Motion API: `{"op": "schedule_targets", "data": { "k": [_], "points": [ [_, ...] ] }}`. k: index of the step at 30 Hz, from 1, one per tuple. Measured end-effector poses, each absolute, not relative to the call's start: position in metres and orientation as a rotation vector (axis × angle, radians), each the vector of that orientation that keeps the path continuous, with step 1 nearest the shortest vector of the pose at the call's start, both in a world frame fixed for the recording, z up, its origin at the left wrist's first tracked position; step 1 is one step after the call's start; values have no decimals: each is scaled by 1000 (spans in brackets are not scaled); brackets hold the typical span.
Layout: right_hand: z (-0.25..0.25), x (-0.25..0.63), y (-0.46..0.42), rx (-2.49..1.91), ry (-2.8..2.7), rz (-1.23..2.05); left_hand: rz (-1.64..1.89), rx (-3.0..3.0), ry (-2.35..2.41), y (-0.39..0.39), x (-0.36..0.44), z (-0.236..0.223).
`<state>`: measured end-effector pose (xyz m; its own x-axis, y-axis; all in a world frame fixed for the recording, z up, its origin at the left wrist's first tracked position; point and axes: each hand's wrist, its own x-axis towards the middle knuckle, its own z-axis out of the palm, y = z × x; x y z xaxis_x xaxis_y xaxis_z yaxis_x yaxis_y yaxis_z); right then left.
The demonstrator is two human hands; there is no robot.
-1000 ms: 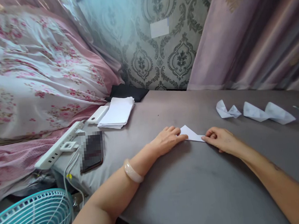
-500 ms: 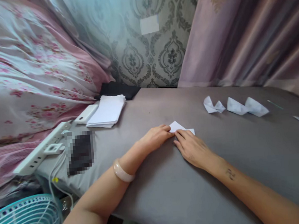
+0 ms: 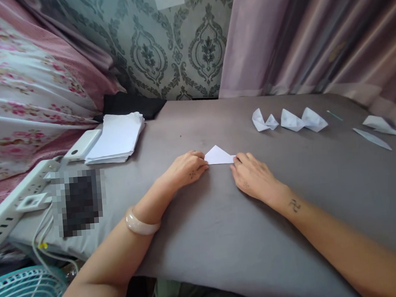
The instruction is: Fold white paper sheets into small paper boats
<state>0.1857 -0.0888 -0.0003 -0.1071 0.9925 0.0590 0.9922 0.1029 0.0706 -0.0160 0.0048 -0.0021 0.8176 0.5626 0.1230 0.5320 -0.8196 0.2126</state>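
Note:
A small piece of white folded paper [image 3: 218, 155], peaked at the top with a straight lower edge, lies on the grey-covered table [image 3: 203, 220]. My left hand [image 3: 188, 167] pinches its left end, fingers closed. At the opposite end, my right hand [image 3: 252, 174] grips the paper's right tip between thumb and fingers. The middle of the paper shows between the two hands. Beyond my right hand stand several folded paper shapes [image 3: 314, 118] that look like boats.
A stack of white paper [image 3: 114, 136] sits at the back left beside a white box [image 3: 82, 145] and a power strip [image 3: 18, 201] with cables. At lower left is a turquoise fan [image 3: 25, 296]. Thin white pieces [image 3: 372, 138] lie at far right.
My hands have moved apart to opposite ends of the folded paper, so its peaked shape shows fully. The camera view has tilted down and shifted right.

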Motion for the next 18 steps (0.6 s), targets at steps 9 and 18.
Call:
{"op": "schedule_targets", "data": {
  "k": [9, 18],
  "points": [
    [-15, 199, -79, 2260, 2520, 269, 355, 2876, 802, 12, -18, -10],
    [-22, 212, -55, 3109, 2669, -962, 825, 2289, 1104, 10, -11, -4]
  ]
}}
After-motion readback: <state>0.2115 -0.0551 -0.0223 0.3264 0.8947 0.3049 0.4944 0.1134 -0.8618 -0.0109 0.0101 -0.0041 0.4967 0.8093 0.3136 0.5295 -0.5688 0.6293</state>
